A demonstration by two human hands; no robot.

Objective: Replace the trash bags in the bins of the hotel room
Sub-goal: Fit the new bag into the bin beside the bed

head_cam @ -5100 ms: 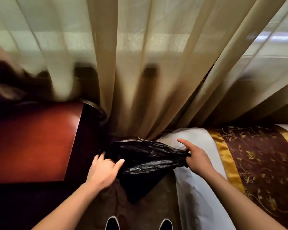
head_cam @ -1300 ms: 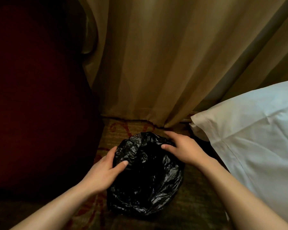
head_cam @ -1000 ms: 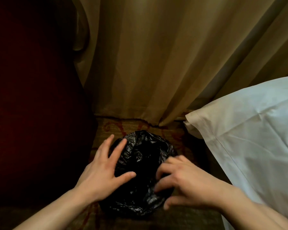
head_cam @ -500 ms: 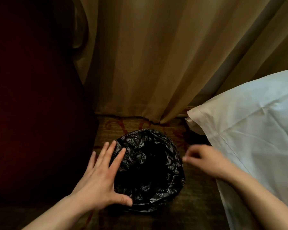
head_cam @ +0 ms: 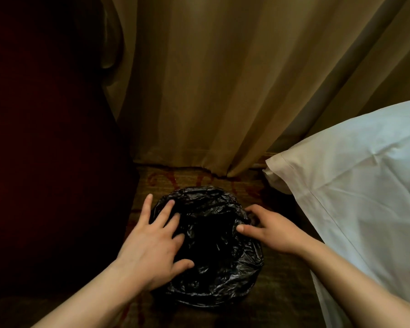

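Nearest the camera, the person's two bare forearms are reaching in from the bottom edge, the left one from the lower left and the right one from the lower right.

The left hand [head_cam: 152, 247] is lying palm down on the left side of the black trash bag [head_cam: 213, 261]. Its fingers [head_cam: 167, 208] are spreading wide and straight across the crinkled plastic, the outermost one is pointing past the rim over the carpet [head_cam: 284, 294], and the thumb is pressing on the near part of the rim. It is not curling round anything.

The right hand [head_cam: 273, 233] is working at the right side of the rim. Its thumb is stretching in toward the dark opening while the other fingers are curling over the outer edge, so the hand is pinching the plastic there between thumb and fingers.

The trash bag is sitting on the floor between the two hands, its mouth opening upward in a round shape and its edge folding outward and down. The bin is hiding beneath the plastic, and none of its own surface is showing.

The patterned brown-and-red carpet is running under and around the bag. To the left, a large dark red piece of furniture [head_cam: 47, 162] is standing just beside it, too shadowed to make out. To the right, white bed linen [head_cam: 365, 197] is hanging down near the right wrist.

Farthest back, a tan curtain [head_cam: 211, 86] is falling in long folds to the carpet behind the bag.
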